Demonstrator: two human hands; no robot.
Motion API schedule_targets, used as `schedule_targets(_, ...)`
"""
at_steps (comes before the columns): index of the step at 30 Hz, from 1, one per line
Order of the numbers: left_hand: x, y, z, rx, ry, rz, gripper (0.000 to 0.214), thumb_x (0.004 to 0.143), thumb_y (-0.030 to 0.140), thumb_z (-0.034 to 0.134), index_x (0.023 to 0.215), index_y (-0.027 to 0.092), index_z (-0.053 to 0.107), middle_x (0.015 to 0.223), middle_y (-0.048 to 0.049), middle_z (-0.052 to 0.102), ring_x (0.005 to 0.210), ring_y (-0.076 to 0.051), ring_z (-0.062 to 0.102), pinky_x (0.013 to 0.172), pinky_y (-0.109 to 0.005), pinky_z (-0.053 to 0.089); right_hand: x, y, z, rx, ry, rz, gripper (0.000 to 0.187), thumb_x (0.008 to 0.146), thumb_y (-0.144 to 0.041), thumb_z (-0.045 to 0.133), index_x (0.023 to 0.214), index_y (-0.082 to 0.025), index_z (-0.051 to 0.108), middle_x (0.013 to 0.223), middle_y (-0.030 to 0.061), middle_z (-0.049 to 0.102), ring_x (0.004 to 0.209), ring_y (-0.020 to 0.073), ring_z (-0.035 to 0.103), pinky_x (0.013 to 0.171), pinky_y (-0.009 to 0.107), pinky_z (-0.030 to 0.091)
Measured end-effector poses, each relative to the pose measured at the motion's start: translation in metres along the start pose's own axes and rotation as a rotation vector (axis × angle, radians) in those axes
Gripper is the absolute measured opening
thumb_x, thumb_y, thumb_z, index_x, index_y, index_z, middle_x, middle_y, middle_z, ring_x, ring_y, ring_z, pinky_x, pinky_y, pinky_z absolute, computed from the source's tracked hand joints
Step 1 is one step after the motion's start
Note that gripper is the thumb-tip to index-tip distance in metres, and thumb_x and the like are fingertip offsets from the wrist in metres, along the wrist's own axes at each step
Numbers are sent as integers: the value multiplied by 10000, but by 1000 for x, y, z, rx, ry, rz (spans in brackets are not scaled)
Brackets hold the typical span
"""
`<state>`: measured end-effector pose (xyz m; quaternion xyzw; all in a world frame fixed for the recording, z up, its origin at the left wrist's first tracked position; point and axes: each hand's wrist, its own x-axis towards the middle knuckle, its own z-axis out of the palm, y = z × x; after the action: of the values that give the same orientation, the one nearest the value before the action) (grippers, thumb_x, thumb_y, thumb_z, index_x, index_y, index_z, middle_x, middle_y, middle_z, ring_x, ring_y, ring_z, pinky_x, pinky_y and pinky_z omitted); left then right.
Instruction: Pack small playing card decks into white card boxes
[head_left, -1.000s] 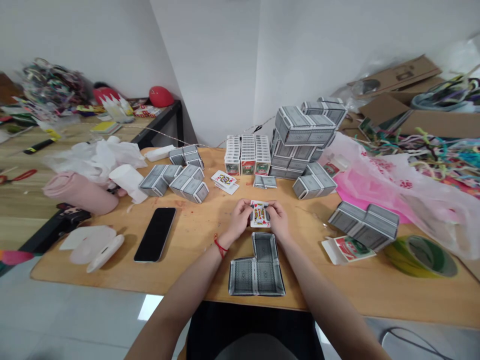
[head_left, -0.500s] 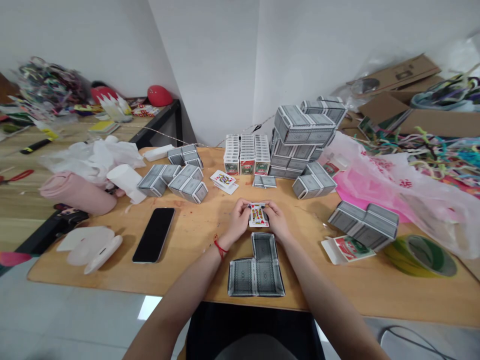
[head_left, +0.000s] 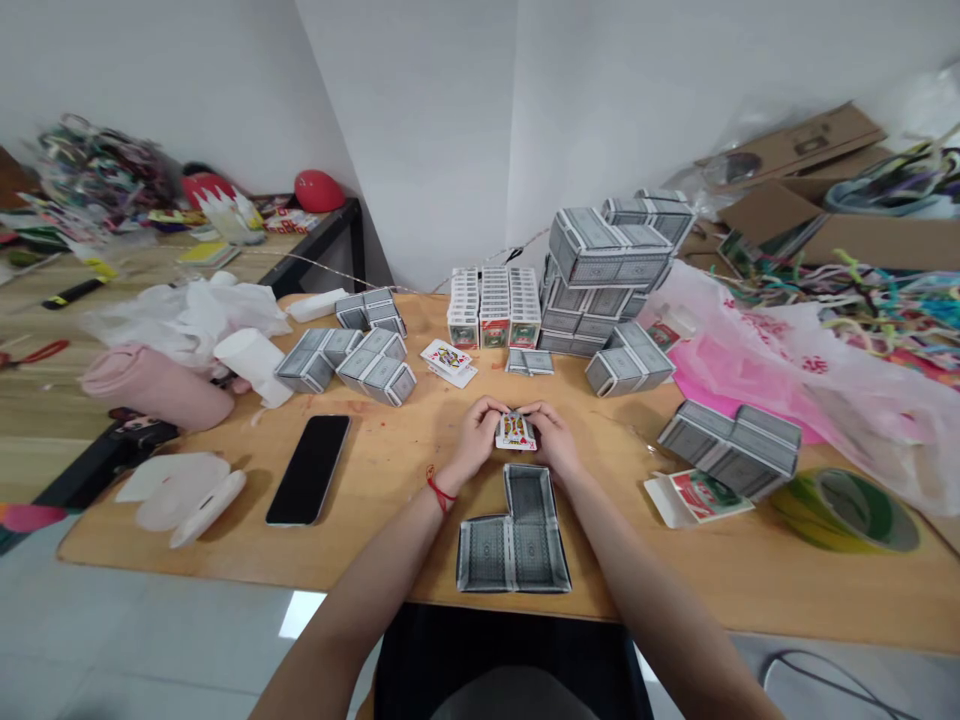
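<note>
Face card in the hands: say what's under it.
Wooden tabletop shows past the near edge of the face card; beneath, the card, left hand and right hand block the view, so more cards cannot be ruled out.

Beyond the grey L-shaped card tray (head_left: 532,550), bare fingers (head_left: 546,415) partly hide a white face card (head_left: 516,433); far right, multicoloured cords (head_left: 892,305) run off-frame.

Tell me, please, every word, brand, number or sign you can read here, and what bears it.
"K", probably, small and red: corner of the held card.
Too small to read: stacked card boxes, loose cards, box lying at right.
Too blurred: pink print on the plastic bag.
</note>
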<state>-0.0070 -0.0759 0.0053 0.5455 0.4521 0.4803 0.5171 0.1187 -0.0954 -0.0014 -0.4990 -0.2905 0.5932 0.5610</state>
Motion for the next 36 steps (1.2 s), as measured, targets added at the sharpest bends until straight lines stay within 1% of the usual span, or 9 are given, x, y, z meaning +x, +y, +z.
schedule_targets(8,2,-6,-5,97,-55,53,153,753,150,409,764,164,561,720,11,556,636,-89,506,574,-187,411,6,5,-4,139,-79,70,141,586,-291,639,688,-211,584,630,-39,608,540,127,545,536,260,445)
schedule_targets(11,-1,-7,-6,148,-65,105,161,775,160,412,794,167,571,777,-1,585,695,-99,534,616,-198,428,6,5,-4,128,-81,58,206,590,-350,683,672,-205,561,614,-43,600,531,120,543,547,257,448)
schedule_targets(15,-5,-7,-6,196,-92,170,180,793,155,406,828,177,581,812,-8,599,727,-105,549,656,-215,440,6,2,-7,127,-154,92,273,567,-364,715,742,-207,577,664,-36,618,566,125,561,572,261,458)
schedule_targets(19,-5,-5,-6,275,-63,254,184,791,139,416,795,178,597,816,-18,590,784,-119,551,735,-246,444,7,1,-10,102,-205,123,296,559,-363,723,750,-197,571,642,-33,610,555,122,557,573,262,460)
schedule_targets(21,-4,-4,-6,283,-62,271,194,788,128,421,810,178,607,851,-26,596,825,-126,553,774,-260,442,8,1,-11,57,-196,102,298,568,-379,714,742,-191,561,611,-36,595,526,115,544,553,258,456)
schedule_targets(24,-3,-2,-6,236,-104,234,251,795,119,402,903,182,619,963,-42,610,901,-135,555,816,-273,442,9,1,-14,-30,-155,27,309,595,-416,686,756,-189,550,610,-38,589,511,108,534,529,247,449)
schedule_targets(28,-4,-4,-7,163,-155,161,303,786,156,455,1063,183,577,1039,-63,605,892,-145,570,754,-262,470,12,2,-18,-157,-123,-70,309,637,-452,638,779,-198,535,604,-38,579,511,112,528,514,242,437)
schedule_targets(31,-3,-9,-6,210,-140,136,269,766,217,530,1027,177,586,1002,-65,616,834,-143,580,707,-255,475,12,3,-18,-238,-129,-119,306,653,-462,617,785,-199,531,610,-29,580,524,121,534,520,246,431)
schedule_targets(36,1,-15,-4,281,-91,135,186,760,264,559,908,160,600,903,-61,631,821,-144,581,701,-254,469,9,2,-16,-289,-133,-168,294,668,-467,594,770,-202,518,635,-15,592,563,136,551,544,256,436)
